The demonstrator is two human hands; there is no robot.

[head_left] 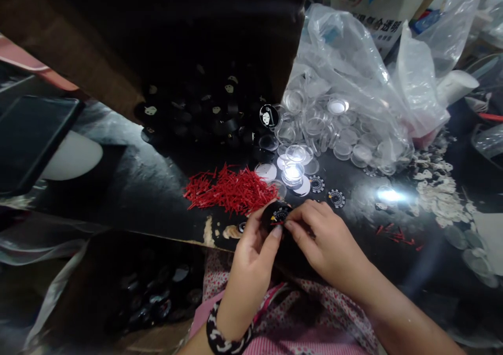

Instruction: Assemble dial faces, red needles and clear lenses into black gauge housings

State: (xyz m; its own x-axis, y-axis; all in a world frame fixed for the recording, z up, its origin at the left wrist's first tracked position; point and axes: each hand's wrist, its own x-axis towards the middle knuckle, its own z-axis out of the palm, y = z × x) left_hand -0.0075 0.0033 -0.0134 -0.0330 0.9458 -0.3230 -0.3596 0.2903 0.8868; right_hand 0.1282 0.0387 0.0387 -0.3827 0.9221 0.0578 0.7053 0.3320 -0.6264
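Near the table's front edge, my left hand (pixel 251 250) grips a black round dial case (pixel 271 212) between thumb and fingers. A dial face with white markings and a yellow patch shows in it. A thin red pointer lies across the face, close to my left thumb. My right hand (pixel 320 232) is closed in a pinch at the case's right side; what its fingertips hold is hidden. Just behind my left hand is a heap of red pointers (pixel 231 190). Loose gear-edged dial discs (pixel 336 198) lie beyond my right hand.
Clear round covers (pixel 314 124) spill from a plastic bag (pixel 346 45) at the back. A large box (pixel 291 40) on its side holds black cases. Pale small parts (pixel 436 187) are heaped at right. A dark-screened device (pixel 35 135) stands at left; an open box with parts sits below the table.
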